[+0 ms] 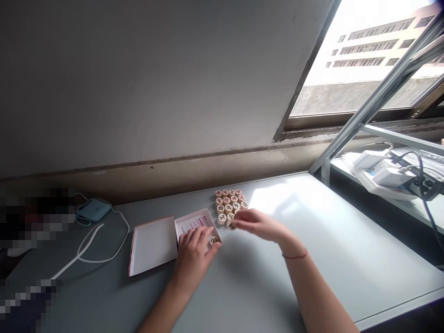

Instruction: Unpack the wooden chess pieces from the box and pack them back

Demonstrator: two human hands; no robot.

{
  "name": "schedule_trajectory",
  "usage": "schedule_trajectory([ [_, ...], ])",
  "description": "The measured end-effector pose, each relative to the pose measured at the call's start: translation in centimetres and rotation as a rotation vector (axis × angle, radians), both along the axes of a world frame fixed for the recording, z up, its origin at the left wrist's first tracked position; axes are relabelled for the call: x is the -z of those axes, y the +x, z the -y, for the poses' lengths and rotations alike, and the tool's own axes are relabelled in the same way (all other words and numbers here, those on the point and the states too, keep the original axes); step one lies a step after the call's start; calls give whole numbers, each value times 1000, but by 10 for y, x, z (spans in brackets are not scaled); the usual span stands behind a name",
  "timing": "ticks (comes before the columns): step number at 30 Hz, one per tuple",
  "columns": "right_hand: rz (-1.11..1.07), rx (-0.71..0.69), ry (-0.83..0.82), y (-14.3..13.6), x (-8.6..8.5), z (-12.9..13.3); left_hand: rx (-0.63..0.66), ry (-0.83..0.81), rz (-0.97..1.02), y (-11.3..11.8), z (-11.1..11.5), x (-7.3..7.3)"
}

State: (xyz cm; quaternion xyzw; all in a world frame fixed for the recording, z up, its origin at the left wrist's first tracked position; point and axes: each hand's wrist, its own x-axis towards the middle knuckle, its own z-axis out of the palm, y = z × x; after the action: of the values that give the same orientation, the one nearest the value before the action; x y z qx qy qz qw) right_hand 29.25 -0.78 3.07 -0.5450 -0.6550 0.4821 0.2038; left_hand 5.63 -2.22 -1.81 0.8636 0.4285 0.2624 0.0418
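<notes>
Several round wooden chess pieces (229, 203) with red and black characters lie in neat rows on the grey table (312, 240). My right hand (258, 224) reaches in from the right, fingertips on a piece at the near end of the rows. My left hand (194, 252) rests flat on the open box half (197, 222) with pink print, and holds one black-marked piece (214, 240) between thumb and fingers at the box's near right corner. The box's white lid (152, 245) lies open to the left.
A small blue device (93, 210) with a white cable (104, 252) sits at the table's left. Blurred items fill the far left. A metal frame (364, 115) and white power adapters (385, 173) with cords stand to the right, under a window.
</notes>
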Motion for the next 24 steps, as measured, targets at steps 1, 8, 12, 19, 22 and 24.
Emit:
schedule_trajectory([
  [1, 43, 84, 4, 12, 1, 0, -26, -19, -25, 0, 0, 1],
  [8, 314, 262, -70, 48, 28, -8, -109, -82, -136, 2, 3, 1],
  [12, 422, 294, -8, 39, 35, -11, -111, -110, -142, 3, 4, -2],
  [19, 160, 12, -26, 12, 11, -3, -73, -181, -48, 5, 6, -5],
  [22, 111, -124, 22, -16, 4, 1, -80, -130, 43, 6, 6, -5],
  [24, 94, -165, 62, -32, 2, 3, -87, -102, 114, 5, 5, -5],
])
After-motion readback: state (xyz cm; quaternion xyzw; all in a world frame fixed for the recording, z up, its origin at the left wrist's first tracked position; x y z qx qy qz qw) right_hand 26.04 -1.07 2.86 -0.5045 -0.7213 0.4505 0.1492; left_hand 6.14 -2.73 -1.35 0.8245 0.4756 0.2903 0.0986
